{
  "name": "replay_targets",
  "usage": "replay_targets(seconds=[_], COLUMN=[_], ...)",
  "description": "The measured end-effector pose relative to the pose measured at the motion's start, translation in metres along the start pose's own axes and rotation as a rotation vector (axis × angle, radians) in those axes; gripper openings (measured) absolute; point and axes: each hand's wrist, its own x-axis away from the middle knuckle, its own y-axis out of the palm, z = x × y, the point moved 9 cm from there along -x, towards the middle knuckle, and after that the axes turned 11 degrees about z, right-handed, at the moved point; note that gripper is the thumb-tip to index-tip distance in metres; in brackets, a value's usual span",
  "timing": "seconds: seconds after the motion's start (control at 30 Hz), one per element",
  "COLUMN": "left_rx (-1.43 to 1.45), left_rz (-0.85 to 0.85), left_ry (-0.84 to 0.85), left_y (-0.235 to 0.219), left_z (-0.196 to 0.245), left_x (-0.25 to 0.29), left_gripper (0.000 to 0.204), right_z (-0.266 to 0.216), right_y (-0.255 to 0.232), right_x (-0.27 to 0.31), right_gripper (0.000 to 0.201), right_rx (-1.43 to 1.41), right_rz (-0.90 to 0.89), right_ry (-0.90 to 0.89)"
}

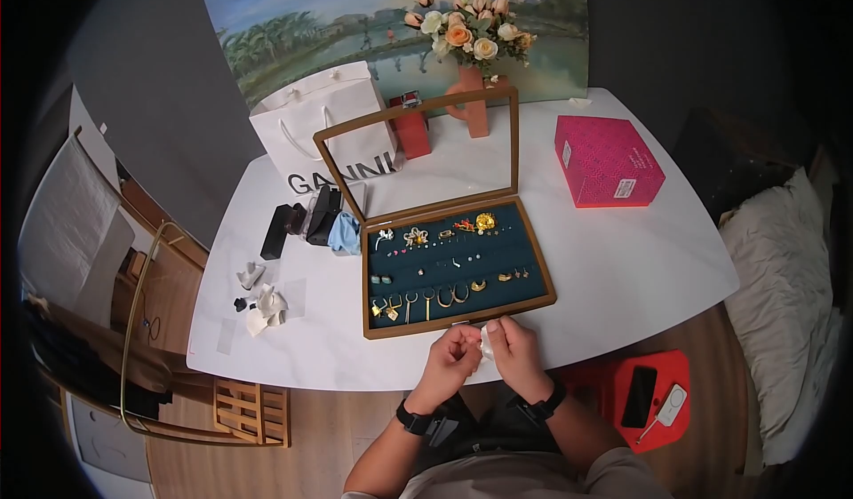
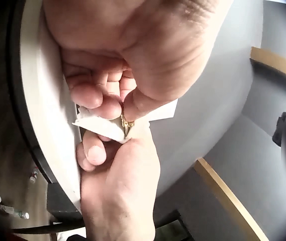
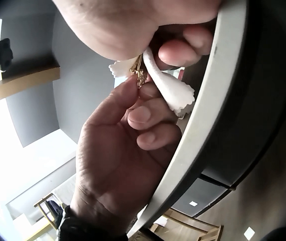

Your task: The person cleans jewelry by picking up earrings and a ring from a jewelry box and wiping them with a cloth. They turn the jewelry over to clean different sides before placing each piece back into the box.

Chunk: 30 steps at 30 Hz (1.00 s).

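Note:
At the table's front edge, just before the jewelry case (image 1: 409, 328), both hands are close together. My left hand (image 1: 451, 357) pinches a small gold piece of jewelry (image 3: 140, 78) between thumb and forefinger. My right hand (image 1: 515, 352) grips a white cloth (image 3: 170, 90) with a scalloped edge, folded about the gold piece. In the left wrist view the cloth (image 2: 100, 125) spreads between the two hands, and the gold jewelry (image 2: 127, 123) shows at the left fingertips. The fingers hide part of the piece, so I cannot tell its exact kind.
Earrings, brooches and rings sit in the case's dark green lining, beneath its raised glass lid (image 1: 517, 143). Crumpled paper (image 1: 267, 311) and black boxes (image 1: 275, 232) lie left. Behind stand a white paper bag (image 1: 342, 99) and a flower vase (image 1: 475, 103); a pink box (image 1: 609, 157) is right.

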Motion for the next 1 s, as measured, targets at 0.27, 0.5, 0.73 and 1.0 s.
replay_targets(seconds=[0.27,0.5,0.73,1.0], left_rx=[0.076,0.122,0.072,0.067], left_rz=[0.122,0.111,0.163,0.123], left_ry=[0.013,-0.011,0.024,0.038], left_y=[-0.01,-0.012,-0.011,-0.015], left_z=[-0.002,-0.007,0.0,-0.008], left_x=[-0.002,-0.005,-0.003,-0.003], left_gripper=[0.014,0.016,0.011,0.008], right_z=[-0.013,-0.011,-0.014,-0.012], right_y=[0.003,0.003,0.003,0.003], right_x=[0.004,0.004,0.003,0.004], right_gripper=[0.023,0.021,0.021,0.024], right_rx=[0.032,-0.009,-0.017,-0.002], right_rz=[-0.074,-0.073,-0.083,-0.077], right_ry=[-0.095,-0.105,-0.099,-0.107])
